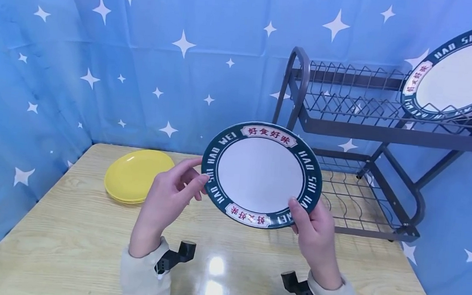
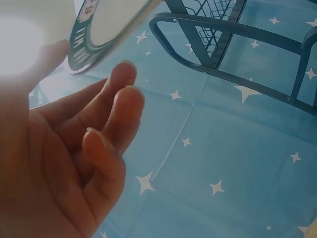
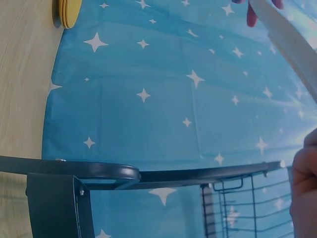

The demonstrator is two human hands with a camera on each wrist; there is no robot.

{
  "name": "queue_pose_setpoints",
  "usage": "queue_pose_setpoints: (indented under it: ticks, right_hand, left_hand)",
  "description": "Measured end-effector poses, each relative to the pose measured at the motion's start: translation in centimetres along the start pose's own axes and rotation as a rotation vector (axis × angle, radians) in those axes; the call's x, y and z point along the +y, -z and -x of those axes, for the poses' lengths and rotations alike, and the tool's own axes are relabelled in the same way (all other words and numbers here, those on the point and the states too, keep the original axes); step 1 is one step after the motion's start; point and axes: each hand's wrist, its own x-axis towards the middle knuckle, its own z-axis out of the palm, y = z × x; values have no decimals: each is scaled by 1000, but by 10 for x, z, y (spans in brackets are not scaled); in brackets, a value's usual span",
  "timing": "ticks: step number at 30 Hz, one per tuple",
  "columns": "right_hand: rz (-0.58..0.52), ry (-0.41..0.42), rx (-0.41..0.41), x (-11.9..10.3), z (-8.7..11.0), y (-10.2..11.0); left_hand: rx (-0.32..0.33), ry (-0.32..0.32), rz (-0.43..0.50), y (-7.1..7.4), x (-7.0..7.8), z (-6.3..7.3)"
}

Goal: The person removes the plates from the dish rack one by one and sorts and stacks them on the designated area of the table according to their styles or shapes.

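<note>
A round plate [image 1: 260, 175] with a white middle and a dark green rim of white letters and red characters is held tilted above the table, its face toward the head camera. My left hand [image 1: 173, 193] pinches its left edge, thumb on the front of the rim. At the lower right edge my right hand [image 1: 316, 234] grips it, thumb over the rim and fingers behind. In the left wrist view several fingers [image 2: 126, 111] curl clear of the plate [image 2: 86, 47]. Only the plate's thin edge [image 3: 292, 49] shows in the right wrist view, near part of the right hand [image 3: 306, 183].
A dark two-tier wire dish rack [image 1: 347, 129] stands at the back right. In its upper tier, similar green-rimmed plates [image 1: 461, 78] lean at the right end. Stacked yellow plates [image 1: 138, 176] lie on the wooden table [image 1: 63, 240] at the left. A starry blue curtain [image 1: 230, 25] hangs behind.
</note>
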Motion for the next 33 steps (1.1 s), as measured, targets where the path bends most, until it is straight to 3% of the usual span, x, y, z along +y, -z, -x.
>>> queue_pose_setpoints:
  ticks: [7, 12, 21, 33]
  right_hand:
    - [62, -22, -68, 5, 1, 0]
    - [103, -94, -89, 5, 2, -1]
    - [205, -144, -84, 5, 1, -2]
    - [215, -174, -60, 5, 0, -2]
  left_hand:
    - [0, -30, -34, -4, -11, -4]
    - [-9, -7, -42, -4, -12, -4]
    - [-12, 10, -66, -5, -14, -6]
    - [1, 14, -39, -7, -13, -5]
